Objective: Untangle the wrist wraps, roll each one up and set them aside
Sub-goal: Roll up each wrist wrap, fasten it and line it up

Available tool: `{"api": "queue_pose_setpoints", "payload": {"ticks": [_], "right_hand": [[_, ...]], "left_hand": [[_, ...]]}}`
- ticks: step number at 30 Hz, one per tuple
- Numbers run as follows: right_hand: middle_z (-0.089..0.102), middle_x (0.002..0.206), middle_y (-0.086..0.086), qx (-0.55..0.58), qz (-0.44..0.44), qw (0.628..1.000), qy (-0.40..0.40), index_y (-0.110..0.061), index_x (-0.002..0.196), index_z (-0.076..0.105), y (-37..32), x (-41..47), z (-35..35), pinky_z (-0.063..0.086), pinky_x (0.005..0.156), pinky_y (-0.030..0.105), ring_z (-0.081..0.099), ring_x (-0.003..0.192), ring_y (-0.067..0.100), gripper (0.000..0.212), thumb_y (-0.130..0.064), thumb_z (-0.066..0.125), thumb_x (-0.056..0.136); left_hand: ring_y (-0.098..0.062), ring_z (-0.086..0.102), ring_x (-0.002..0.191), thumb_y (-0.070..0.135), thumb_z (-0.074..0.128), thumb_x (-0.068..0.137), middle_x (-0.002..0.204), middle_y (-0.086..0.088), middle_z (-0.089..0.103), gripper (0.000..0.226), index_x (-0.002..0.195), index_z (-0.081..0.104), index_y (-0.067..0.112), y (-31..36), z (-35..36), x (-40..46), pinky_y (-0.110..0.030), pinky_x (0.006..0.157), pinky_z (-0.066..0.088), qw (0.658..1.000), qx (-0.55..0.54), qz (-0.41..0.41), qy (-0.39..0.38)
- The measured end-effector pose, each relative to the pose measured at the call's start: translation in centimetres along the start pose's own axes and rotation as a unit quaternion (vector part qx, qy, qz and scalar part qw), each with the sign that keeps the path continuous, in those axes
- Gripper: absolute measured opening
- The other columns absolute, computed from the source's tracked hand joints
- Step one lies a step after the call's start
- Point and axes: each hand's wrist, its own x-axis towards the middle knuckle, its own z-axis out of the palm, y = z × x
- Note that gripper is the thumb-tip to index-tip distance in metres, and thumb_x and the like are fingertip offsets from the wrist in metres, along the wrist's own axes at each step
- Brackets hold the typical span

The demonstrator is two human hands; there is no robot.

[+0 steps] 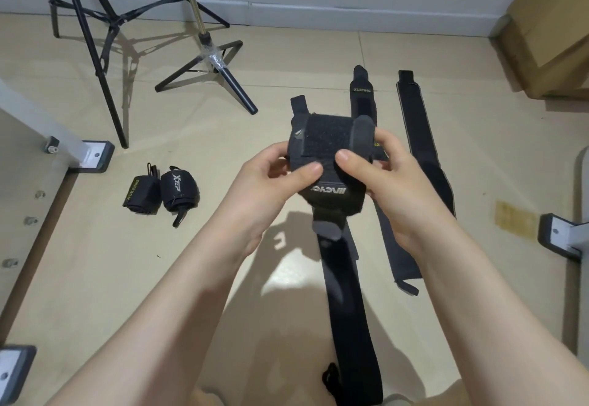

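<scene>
Both hands gripped the half-rolled black fabric wrist wrap (328,147) — left hand (271,179) and right hand (385,176) pinching it, thumbs on top — its tail hanging below them.

Left hand (267,179): raised mid-frame, thumb on top, fingers curled, gripped.
Right hand (387,176): opposite, thumb pressed inward, fingers wrapped behind.
Forearms: bare, converged forward.
</scene>
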Motion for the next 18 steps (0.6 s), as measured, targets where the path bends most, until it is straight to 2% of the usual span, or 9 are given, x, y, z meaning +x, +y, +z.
{"api": "queue_pose_setpoints", "payload": {"ticks": [2, 5, 7, 9, 13, 16, 18], "right_hand": [[0.075, 0.085, -0.004, -0.003, 0.029, 1.0, 0.011, -0.016, 0.113, 0.061, -0.1, 0.1, -0.3, 0.052, 0.064, 0.018, 0.071, 0.077, 0.01, 0.029, -0.025, 0.065, 0.086], [0.075, 0.088, 0.002, -0.015, 0.077, 0.996, 0.032, -0.009, 0.101, 0.068, 0.2, 0.3, -0.4, 0.053, 0.063, 0.017, 0.072, 0.079, 0.013, 0.035, -0.04, 0.063, 0.085], [0.075, 0.088, 0.006, -0.042, 0.093, 0.993, 0.052, -0.004, 0.099, 0.069, 0.4, 0.5, -0.1, 0.055, 0.065, 0.021, 0.072, 0.081, 0.016, 0.049, -0.049, 0.064, 0.081], [0.074, 0.092, 0.01, -0.07, 0.092, 0.991, 0.065, 0.0, 0.1, 0.067, 0.7, 0.6, 0.0, 0.056, 0.069, 0.028, 0.071, 0.082, 0.019, 0.059, -0.055, 0.066, 0.076], [0.072, 0.093, 0.0, -0.098, 0.066, 0.992, 0.045, -0.013, 0.098, 0.062, 0.5, 0.4, -0.3, 0.05, 0.059, 0.018, 0.069, 0.078, 0.009, 0.05, -0.053, 0.069, 0.069], [0.07, 0.096, -0.005, -0.044, 0.045, 0.998, 0.002, -0.025, 0.117, 0.056, 0.2, 0.2, -1.1, 0.051, 0.062, 0.019, 0.069, 0.083, 0.008, 0.062, -0.047, 0.068, 0.061], [0.066, 0.105, -0.004, -0.05, 0.019, 0.998, -0.026, -0.037, 0.123, 0.05, 0.1, 0.1, -1.5, 0.052, 0.066, 0.018, 0.068, 0.086, 0.004, 0.065, -0.037, 0.072, 0.063]], "left_hand": [[-0.01, 0.058, 0.11, 0.021, 0.078, 0.073, 0.104, 0.007, 0.069, 0.027, 0.098, 0.067, 0.026, -0.1, 0.0, 0.1, -0.026, 0.095, 0.042, 0.999, 0.032, 0.016, 0.008], [-0.01, 0.065, 0.094, 0.007, 0.072, 0.079, 0.098, 0.003, 0.069, 0.033, 0.106, 0.058, 0.02, 0.2, 0.3, -0.1, -0.03, 0.088, 0.048, 1.0, -0.018, 0.015, 0.013], [-0.014, 0.067, 0.092, 0.007, 0.07, 0.081, 0.101, -0.003, 0.07, 0.054, 0.124, 0.044, 0.028, 0.3, 0.4, 0.0, -0.031, 0.086, 0.053, 0.999, -0.046, 0.0, 0.01], [-0.01, 0.069, 0.085, 0.007, 0.066, 0.084, 0.098, -0.004, 0.071, 0.061, 0.131, 0.039, 0.035, 0.6, 0.5, -0.1, -0.027, 0.08, 0.056, 0.998, -0.061, -0.014, -0.007], [-0.008, 0.062, 0.067, 0.009, 0.064, 0.085, 0.074, 0.006, 0.068, 0.043, 0.119, 0.055, 0.036, 0.8, 0.6, -0.2, -0.026, 0.071, 0.051, 0.999, -0.024, -0.04, -0.018], [-0.009, 0.058, 0.059, 0.012, 0.065, 0.085, 0.071, 0.009, 0.067, 0.034, 0.111, 0.06, 0.033, 0.6, 0.6, 0.0, -0.024, 0.064, 0.045, 0.994, -0.063, -0.085, -0.019], [-0.009, 0.059, 0.057, 0.014, 0.063, 0.086, 0.07, 0.008, 0.067, 0.027, 0.108, 0.062, 0.029, 0.8, 0.8, -0.1, -0.022, 0.061, 0.047, 0.986, -0.107, -0.125, -0.025]]}}
